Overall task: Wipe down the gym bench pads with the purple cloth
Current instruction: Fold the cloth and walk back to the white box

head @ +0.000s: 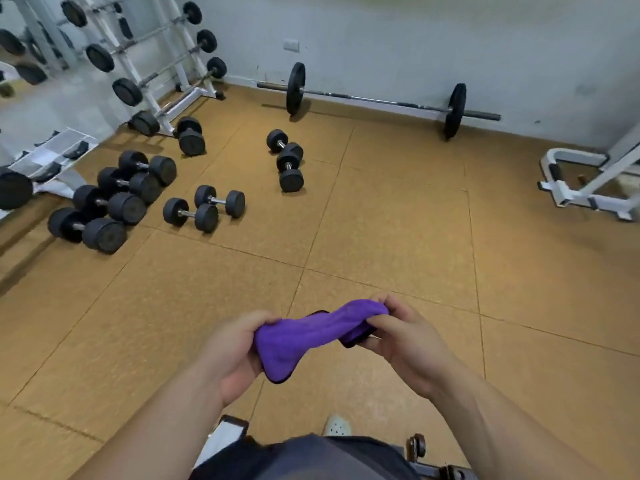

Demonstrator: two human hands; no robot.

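Head view: you hold the purple cloth (311, 336) bunched between both hands, above the tan floor (398, 220). Your left hand (232, 355) has its fingers curled round the lower end; your right hand (401, 336) pinches the upper end. Dumbbells (204, 207) lie far left, a barbell (377, 98) by the wall.

Tan tiled floor (381, 220), seams visible. Black dumbbells (114, 199) scattered at left, a dumbbell pair (289, 161) mid-floor, barbell (377, 98) lying along the far wall. White rack (162, 81) stands far left, white frame (581, 188) at right edge.
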